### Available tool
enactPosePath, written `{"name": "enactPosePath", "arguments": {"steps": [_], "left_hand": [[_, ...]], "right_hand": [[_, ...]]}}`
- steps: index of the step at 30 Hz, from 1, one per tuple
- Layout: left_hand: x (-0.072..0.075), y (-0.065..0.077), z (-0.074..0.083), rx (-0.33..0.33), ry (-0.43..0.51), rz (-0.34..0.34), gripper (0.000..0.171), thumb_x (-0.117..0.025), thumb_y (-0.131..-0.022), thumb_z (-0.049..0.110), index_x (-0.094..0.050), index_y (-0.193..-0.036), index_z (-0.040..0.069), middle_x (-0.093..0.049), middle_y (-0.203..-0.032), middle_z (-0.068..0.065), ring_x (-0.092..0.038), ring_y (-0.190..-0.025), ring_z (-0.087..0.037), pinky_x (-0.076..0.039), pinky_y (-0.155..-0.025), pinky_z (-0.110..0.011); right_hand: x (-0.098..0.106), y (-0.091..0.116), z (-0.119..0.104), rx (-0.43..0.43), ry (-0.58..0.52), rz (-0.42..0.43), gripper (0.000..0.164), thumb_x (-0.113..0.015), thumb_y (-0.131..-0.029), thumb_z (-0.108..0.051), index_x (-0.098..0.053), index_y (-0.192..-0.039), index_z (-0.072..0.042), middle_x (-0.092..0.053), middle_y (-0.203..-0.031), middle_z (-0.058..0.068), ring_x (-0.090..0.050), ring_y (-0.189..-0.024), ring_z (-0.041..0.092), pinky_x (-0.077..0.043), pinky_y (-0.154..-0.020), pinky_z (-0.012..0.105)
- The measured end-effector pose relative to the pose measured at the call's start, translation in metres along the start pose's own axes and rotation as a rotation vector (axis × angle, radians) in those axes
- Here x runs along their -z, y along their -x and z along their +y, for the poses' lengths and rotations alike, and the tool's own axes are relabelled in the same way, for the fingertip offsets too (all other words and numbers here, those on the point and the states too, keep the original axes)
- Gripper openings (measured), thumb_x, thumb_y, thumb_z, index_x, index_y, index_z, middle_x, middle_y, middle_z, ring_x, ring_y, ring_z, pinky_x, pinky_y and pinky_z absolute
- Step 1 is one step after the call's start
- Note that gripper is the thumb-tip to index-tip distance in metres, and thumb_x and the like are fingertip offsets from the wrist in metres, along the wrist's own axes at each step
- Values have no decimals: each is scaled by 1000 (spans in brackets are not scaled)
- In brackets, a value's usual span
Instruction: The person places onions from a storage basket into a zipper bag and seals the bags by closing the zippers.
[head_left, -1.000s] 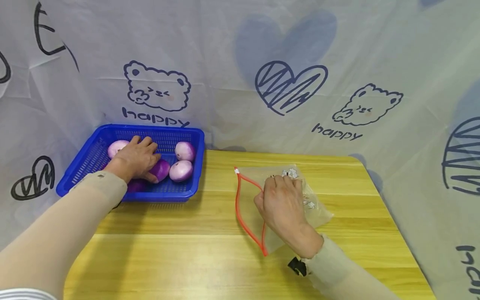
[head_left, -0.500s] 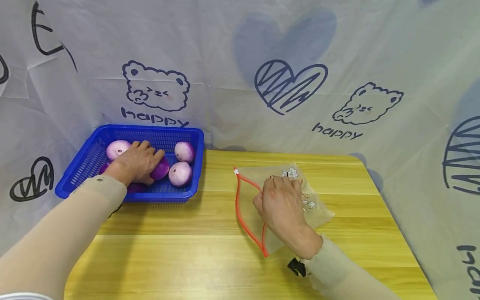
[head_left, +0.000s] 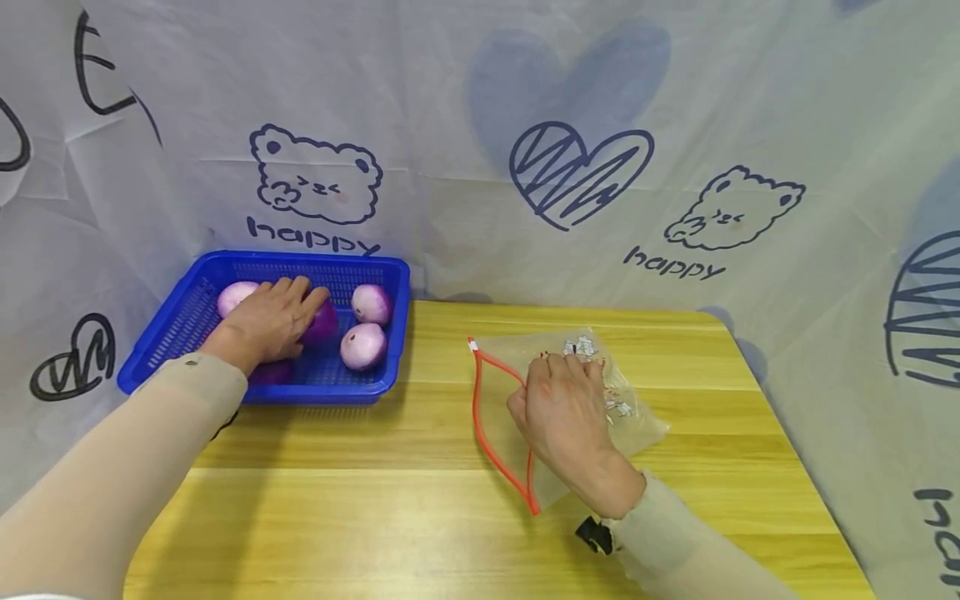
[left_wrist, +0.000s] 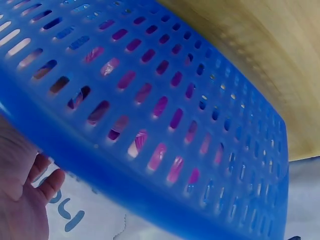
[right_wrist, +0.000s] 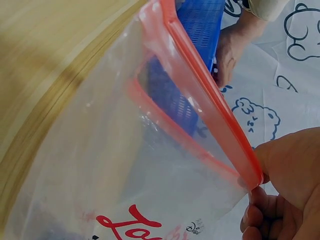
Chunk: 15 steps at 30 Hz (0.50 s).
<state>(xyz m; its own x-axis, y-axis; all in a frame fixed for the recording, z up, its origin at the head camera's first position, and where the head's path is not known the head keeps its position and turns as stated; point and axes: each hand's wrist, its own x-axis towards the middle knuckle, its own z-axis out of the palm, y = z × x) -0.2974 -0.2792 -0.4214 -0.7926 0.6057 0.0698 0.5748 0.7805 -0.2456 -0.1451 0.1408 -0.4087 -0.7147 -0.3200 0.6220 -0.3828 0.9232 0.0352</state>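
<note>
My left hand (head_left: 264, 325) reaches into a blue plastic basket (head_left: 402, 333) and grips a dark purple red onion (head_left: 324, 323), its fingers bent over the onion's left side. In the left wrist view, purple onions (left_wrist: 160, 106) show through the slots of the basket wall. My right hand (head_left: 568, 425) pinches the rim of a clear zip bag (head_left: 633, 421) with a red seal. The bag's mouth gapes toward the left. Thumb and fingers of that hand (right_wrist: 287, 175) meet at the red edge in the right wrist view.
Two paler onions (head_left: 363, 347) lie at the basket's right end, with another pale onion (head_left: 237, 296) at the back left. A dark onion (head_left: 272, 372) sits by the near wall, partly under the hand. A printed cloth (head_left: 450, 208) hangs behind the wooden table (head_left: 360, 500).
The onion at my left hand has shifted slightly back within the basket, and the fingers have drawn further around it. My right hand and the bag stay nearly still.
</note>
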Motion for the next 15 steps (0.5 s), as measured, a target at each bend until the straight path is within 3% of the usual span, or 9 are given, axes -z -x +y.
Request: {"name": "enactPosePath", "arguments": {"steps": [4, 8, 11, 15], "left_hand": [[1, 3, -1, 1, -37, 120, 54, -72, -86, 5, -45, -131, -8, -48, -119, -30, -55, -96, -49, -53, -82, -62], [4, 6, 0, 18, -53, 191, 41, -56, -96, 0, -47, -135, -7, -46, -123, -36, -51, -99, -54, -52, -83, -65], [8, 8, 1, 23, -53, 190, 42, -53, -98, -1, -48, -139, -5, -46, -124, -39, -49, -102, -56, -50, -85, -67], [13, 10, 2, 31, -77, 133, 47, -56, -98, 1, -44, -143, -6, -46, -129, -38, -49, -112, -56, -47, -93, -68]], "right_hand": [[0, 1, 0, -4, -5, -6, 21, -58, -81, -12, -43, -66, -10, -43, -64, 4, -48, -64, 31, -31, -66, 42], [1, 1, 0, -12, -13, -21, 21, -59, -81, -12, -43, -66, -11, -43, -64, 3, -48, -65, 30, -32, -66, 42], [1, 2, 0, -16, -16, -26, 21, -59, -81, -12, -44, -67, -11, -43, -64, 3, -48, -65, 30, -32, -66, 42], [2, 2, 0, -18, -18, -31, 22, -60, -81, -12, -43, -67, -11, -42, -64, 3, -48, -65, 30, -31, -66, 42]]}}
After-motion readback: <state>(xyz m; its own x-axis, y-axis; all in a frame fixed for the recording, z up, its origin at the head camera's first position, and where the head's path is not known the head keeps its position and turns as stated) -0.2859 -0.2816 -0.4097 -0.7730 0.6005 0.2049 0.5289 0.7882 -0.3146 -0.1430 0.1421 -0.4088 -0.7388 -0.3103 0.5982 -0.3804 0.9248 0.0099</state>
